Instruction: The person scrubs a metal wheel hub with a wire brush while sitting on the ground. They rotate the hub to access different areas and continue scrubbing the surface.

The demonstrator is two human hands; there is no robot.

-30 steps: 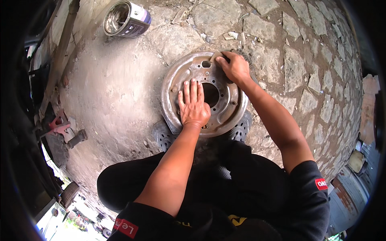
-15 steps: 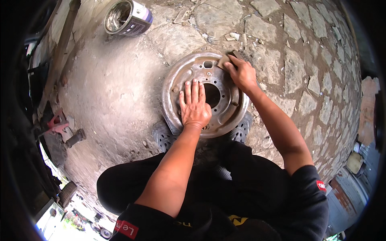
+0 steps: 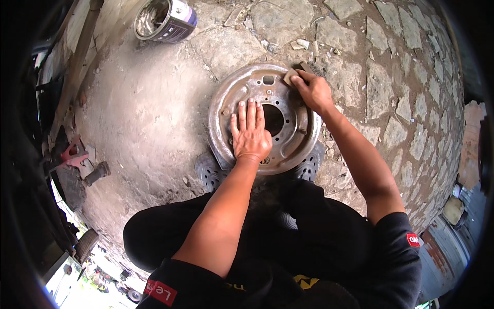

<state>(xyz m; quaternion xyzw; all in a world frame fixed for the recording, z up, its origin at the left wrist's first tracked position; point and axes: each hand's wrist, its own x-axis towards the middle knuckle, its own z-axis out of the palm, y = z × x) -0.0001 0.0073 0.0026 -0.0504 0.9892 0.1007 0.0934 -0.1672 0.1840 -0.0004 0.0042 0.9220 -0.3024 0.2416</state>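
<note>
A round, rusty metal brake backing plate with a large central hole and several small holes lies in front of my feet. My left hand rests flat on its left half, fingers stretched out toward the far side. At the plate's far right rim, my right hand pinches a folded brown piece of sandpaper and presses it against the metal. The fingers cover part of the sandpaper, and a darker flap sticks out beyond them.
An open paint can with a purple and dark label is at the far left. Uneven stone paving with loose chips stretches to the right. On the left are a red metal stand and a dark cylindrical part. My grey perforated shoes flank the plate.
My right hand and the sandpaper have shifted slightly right along the plate's rim. My left hand keeps its place on the plate.
</note>
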